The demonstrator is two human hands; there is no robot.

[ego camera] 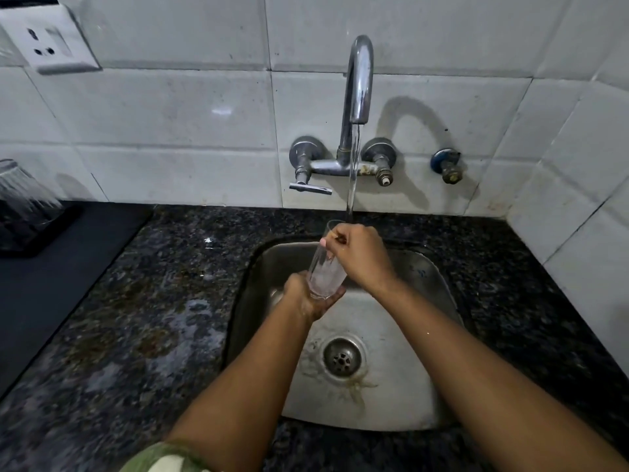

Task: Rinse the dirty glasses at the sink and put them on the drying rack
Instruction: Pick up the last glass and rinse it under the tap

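**Glass under the running tap, one hand below and one at the rim**

Far left, on a dark flat mat (51,240) that looks to serve as the drying place, a clear ribbed tumbler (23,195) stands upside down, presumably so it drains. Above it a white wall socket (51,42) sits on the tiles, well away from the water. The speckled black granite counter (136,301) between mat and basin is wet in patches but carries nothing, so I see no obstacle on the way over to the mat.

Over the stainless steel sink (408,386), the left hand (306,298) cups the base of a tall clear drinking glass (325,267), fingers curled closed around its bottom. That grip from below seems meant to bear the weight and keep the mouth tilted up toward the stream. The right hand (357,257) is at the rim, fingers bent over the lip and apparently reaching inside to rub it; how far in they go I cannot tell.

The chrome gooseneck wall tap (357,80) pours a steady stream (352,172) that falls at the rim, just behind the right hand. Its lever handle (309,189) sticks out low on the left, close to a glass lifted out that way. Further right, a small blue-capped valve (446,163) sits clear of the work.
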